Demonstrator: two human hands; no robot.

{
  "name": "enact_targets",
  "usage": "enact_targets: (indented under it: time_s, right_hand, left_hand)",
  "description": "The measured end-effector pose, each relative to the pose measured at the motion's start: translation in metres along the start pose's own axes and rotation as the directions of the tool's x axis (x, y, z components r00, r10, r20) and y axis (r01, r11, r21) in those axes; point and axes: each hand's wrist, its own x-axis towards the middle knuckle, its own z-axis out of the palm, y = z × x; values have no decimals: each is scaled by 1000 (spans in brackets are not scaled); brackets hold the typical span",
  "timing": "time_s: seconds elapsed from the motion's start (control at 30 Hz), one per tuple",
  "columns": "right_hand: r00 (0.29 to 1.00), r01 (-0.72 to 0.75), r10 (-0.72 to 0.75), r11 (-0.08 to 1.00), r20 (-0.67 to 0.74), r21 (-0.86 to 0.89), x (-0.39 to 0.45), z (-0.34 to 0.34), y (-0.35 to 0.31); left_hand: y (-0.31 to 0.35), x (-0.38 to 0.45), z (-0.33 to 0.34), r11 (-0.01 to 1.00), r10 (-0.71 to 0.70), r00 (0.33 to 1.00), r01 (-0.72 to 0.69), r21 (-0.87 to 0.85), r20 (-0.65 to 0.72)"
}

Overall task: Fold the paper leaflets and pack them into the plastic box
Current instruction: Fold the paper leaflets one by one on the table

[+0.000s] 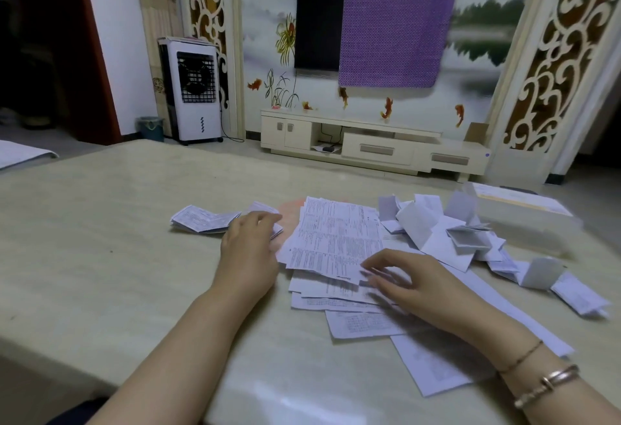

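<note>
On table (100,256), centre: left hand (247,249), fingers loosely curled, resting on folded leaflets (201,221); right hand (408,285), fingers spread, pressing flat unfolded leaflets (336,239); translucent plastic box (524,212) near far right edge, beyond loose part-folded leaflets (437,229).

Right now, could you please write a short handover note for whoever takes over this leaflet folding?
Left hand: fingers relaxed, resting on the folded stack at the left of the table.
Right hand: fingertips on the flat leaflets in the middle, pinching nothing that I can see.
Half-folded leaflets lie in a loose heap to the right, with the plastic box beyond them at the far right.
Done: a few leaflets folded; whether any are in the box I cannot tell.
Left: fold the flat sheets, finish the heap, pack everything into the box.
</note>
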Motion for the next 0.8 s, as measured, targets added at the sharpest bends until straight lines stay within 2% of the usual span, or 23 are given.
enact_targets:
  time_s: [0.1,0.17,0.33,0.43,0.53,0.7,0.8]
  right_hand:
    - [1000,-13,13,1000,5,13,-2,-2,0]
    - [1000,-27,27,1000,16,-2,-2,-2,1]
    - [1000,28,-27,991,6,-128,1,0,5]
    - [997,80,-82,981,-3,-176,1,0,5]
    - [988,97,-119,971,-93,-217,2,-1,4]
    - [965,122,-130,991,-227,-53,1,-4,-1]
    - [931,158,-133,986,-339,47,1,-6,-8]
  left_hand:
    - [10,-6,-5,976,150,986,-135,-174,78]
    - [16,-11,-9,952,197,969,-154,-266,146]
    - [18,-15,-9,950,215,922,-120,-289,321]
    - [22,-15,-8,929,216,925,-96,-357,313]
    - [27,-18,-11,892,181,914,3,-453,362]
    - [22,-14,-9,887,144,941,16,-462,308]
    - [21,-10,-9,826,119,964,37,-562,237]
